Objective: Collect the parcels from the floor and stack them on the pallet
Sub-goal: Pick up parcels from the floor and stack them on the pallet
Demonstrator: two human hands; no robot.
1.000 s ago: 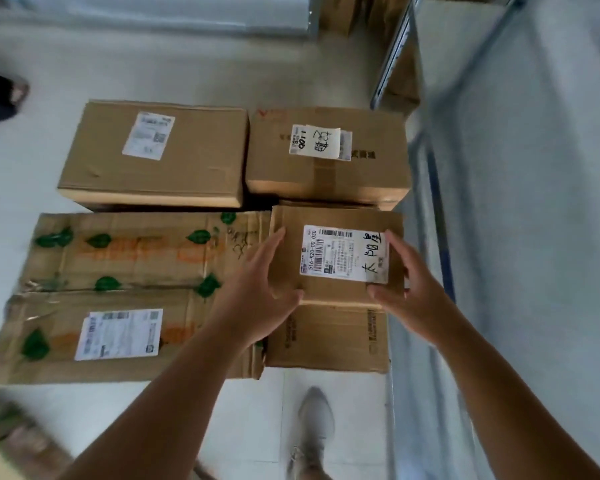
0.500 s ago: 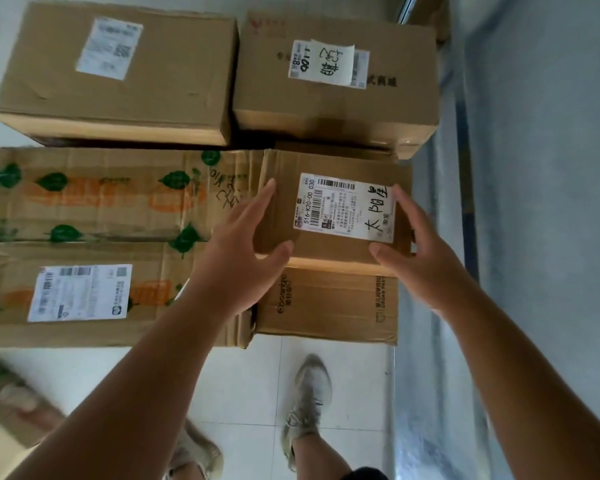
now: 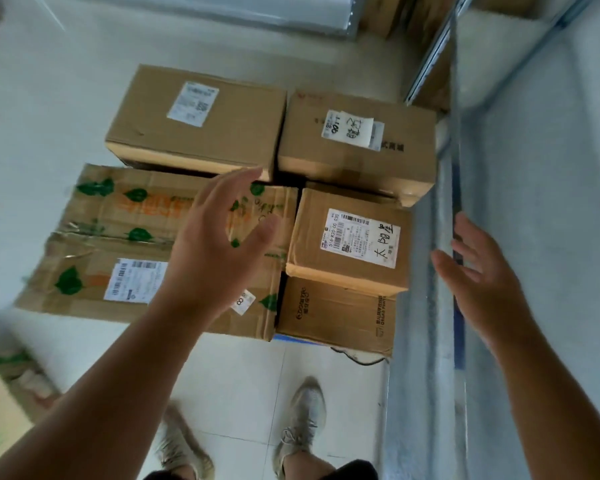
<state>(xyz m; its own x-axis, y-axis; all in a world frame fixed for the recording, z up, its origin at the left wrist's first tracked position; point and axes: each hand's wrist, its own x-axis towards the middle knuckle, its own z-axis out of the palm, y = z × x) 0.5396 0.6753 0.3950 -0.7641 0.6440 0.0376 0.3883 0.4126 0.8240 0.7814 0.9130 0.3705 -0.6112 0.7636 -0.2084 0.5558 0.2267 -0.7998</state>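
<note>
Though creased, brown parcel w/ label

matt cardboard parcels, glossy tiled floor

A single wide-angle camera worn on the person's head looks forward and steeply down, so the floor and the person's own shoes fill the lower middle of the frame. It stands close above the stacked cardboard boxes, with both forearms reaching up into the picture from the bottom edge. A grey wall runs along the right side, bent by the lens.
</note>
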